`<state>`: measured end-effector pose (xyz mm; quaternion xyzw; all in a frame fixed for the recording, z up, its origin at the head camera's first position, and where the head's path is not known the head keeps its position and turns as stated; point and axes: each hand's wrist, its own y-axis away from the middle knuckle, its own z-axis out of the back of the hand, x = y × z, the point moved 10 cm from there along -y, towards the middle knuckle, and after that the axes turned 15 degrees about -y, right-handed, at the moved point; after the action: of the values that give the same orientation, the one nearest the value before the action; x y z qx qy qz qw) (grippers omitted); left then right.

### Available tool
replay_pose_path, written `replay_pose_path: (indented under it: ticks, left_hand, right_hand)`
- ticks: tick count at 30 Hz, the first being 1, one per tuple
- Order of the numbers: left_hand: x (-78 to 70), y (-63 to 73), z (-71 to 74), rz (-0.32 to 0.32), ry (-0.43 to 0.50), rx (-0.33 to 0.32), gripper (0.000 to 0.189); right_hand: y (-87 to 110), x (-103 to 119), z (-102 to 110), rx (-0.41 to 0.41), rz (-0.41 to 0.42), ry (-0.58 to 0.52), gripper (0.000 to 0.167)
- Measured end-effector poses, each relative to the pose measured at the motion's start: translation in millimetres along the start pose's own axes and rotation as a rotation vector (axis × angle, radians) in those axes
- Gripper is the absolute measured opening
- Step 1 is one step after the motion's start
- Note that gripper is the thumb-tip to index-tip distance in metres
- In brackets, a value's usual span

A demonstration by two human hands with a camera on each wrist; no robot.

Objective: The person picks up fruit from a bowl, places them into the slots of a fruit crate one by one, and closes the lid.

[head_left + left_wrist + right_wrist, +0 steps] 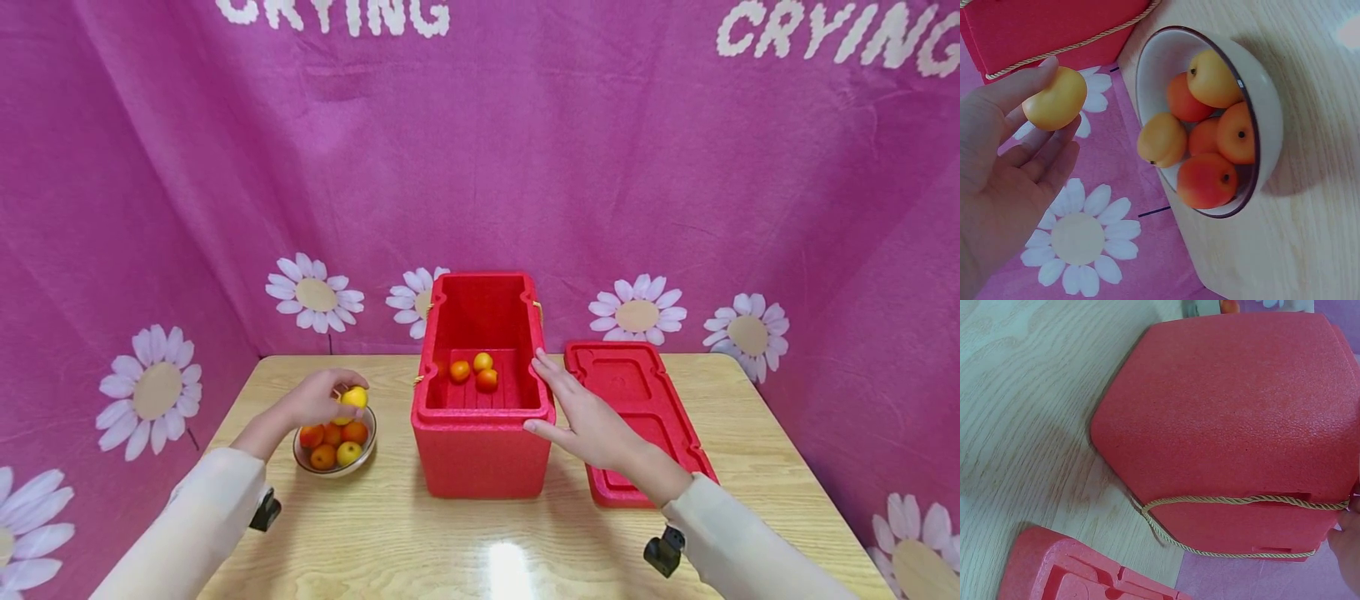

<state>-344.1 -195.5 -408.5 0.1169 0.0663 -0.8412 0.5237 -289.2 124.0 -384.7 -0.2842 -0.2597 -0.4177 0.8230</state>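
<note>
Above the bowl, my left hand pinches a yellow apricot-like fruit between thumb and fingers. The left wrist view shows this fruit clear of the bowl. Below it, the white dark-rimmed bowl holds several orange and yellow fruits. My right hand lies with extended fingers at the right rim of an open red foam box. Inside the box, two orange fruits and a yellow one lie on the floor. Only part of the right hand shows in the right wrist view.
A red lid lies on the wooden table to the right of the box, beneath my right forearm. Twisted gold cord runs along the box's side. Purple cloth with daisies stands behind and at both sides.
</note>
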Motion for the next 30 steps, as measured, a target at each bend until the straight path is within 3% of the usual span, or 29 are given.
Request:
replay_pose_path:
  ticks: [8, 13, 18, 30]
  left_hand:
    - [-12.3, -3.9, 15.0, -0.063, -0.021, -0.018, 0.032]
    - [-17.5, -6.4, 25.0, -0.070, -0.035, -0.026, 0.034]
    - [-25.8, -11.3, 35.9, -0.101, -0.067, -0.068, 0.034]
    - [-41.8, -21.9, 56.5, -0.107, -0.086, -0.089, 0.031]
  right_hand:
    - [-0.8, 0, 0, -0.005, 0.003, 0.007, 0.086]
    - [-0.1, 0, 0, -0.011, 0.005, 0.001, 0.086]
    - [0.4, 0, 0, -0.016, 0.014, 0.006, 0.086]
    - [0.0, -3, -2, 0.000, -0.020, -0.001, 0.086]
